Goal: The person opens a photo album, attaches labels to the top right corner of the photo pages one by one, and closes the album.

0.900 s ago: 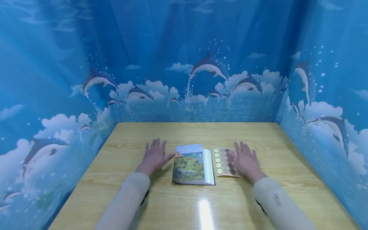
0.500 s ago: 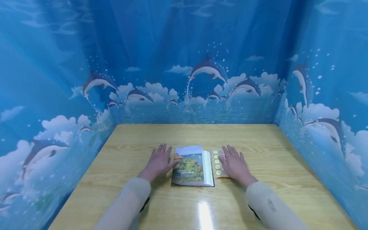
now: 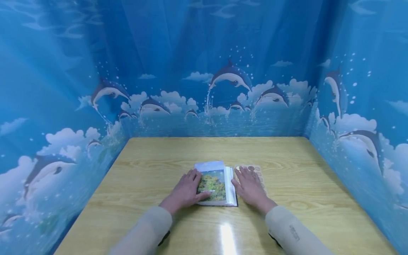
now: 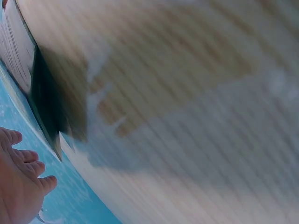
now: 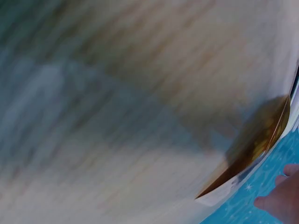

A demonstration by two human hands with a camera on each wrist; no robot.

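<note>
- left hand (image 3: 186, 191): fingers straight, laid flat on the left part of the book (image 3: 214, 183) cover, thumb reaching onto the tree photo near the bottom edge; nothing curled round anything.
- right hand (image 3: 250, 188): fingers straight and spread, lying flat just right of the book's page edge, fingertips and palm over the sticker sheet (image 3: 255, 171); it covers most of the sheet, only the far end with a few round dots shows past the fingertips.
- book lies closed, flat on the table (image 3: 287, 159), between the two hands, cover up, page block facing the right hand.
- sticker sheet lies flat just beside the book on its right; whether they touch cannot be told.
- wrist views are blurred: left wrist shows fingertips (image 4: 28, 161) over blue and a dark book edge; right wrist shows a few fingertips (image 5: 280, 198) at the corner, the wood smeared.
- pale sleeves (image 3: 287, 230) cover both forearms.
- blue dolphin curtain (image 3: 223, 78) surrounds the table on three sides.
</note>
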